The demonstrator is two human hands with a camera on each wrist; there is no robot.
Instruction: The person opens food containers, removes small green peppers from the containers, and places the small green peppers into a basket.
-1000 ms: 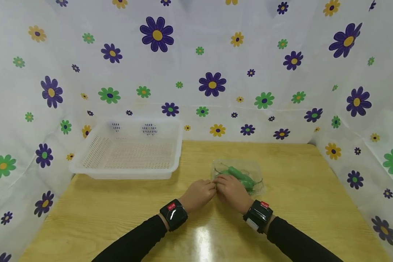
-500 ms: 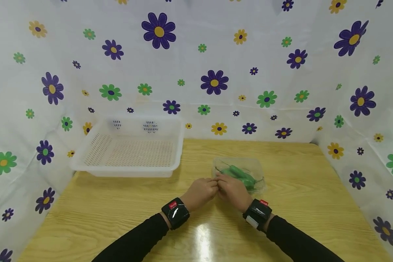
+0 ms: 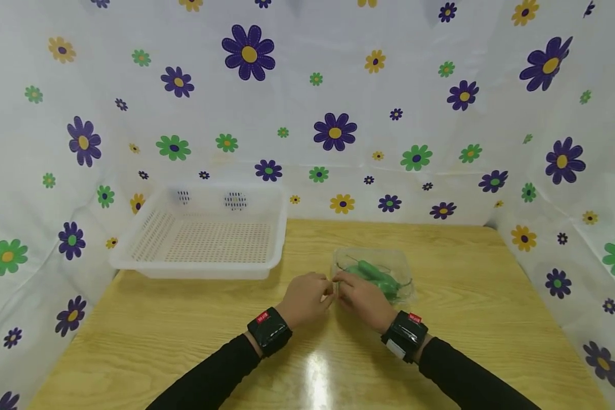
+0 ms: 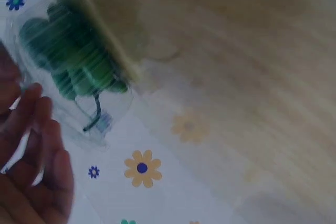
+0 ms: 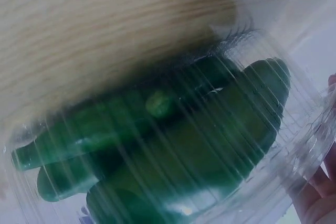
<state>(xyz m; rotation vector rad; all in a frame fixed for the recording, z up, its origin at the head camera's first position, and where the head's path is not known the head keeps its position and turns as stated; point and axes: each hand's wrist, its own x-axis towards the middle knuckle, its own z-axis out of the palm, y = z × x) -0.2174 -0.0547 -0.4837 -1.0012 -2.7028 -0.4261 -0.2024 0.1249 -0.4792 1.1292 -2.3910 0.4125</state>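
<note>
Pepper container (image 3: pixel 400 259) at curled right fingers (image 3: pixel 346 279)

I had a screened-off work spot: wood-grain table (image 3: pixel 456 285), flowered sheeting (image 3: pixel 287 102) along its back and both sides. Home or studio, I couldn't tell.

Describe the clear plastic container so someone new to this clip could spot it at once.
On the yellow wood-grain table, look right of the large white slotted basket. Just beyond the person's right hand sits the clear plastic container. Unlike the basket, it is small and see-through, with green peppers inside.
</note>
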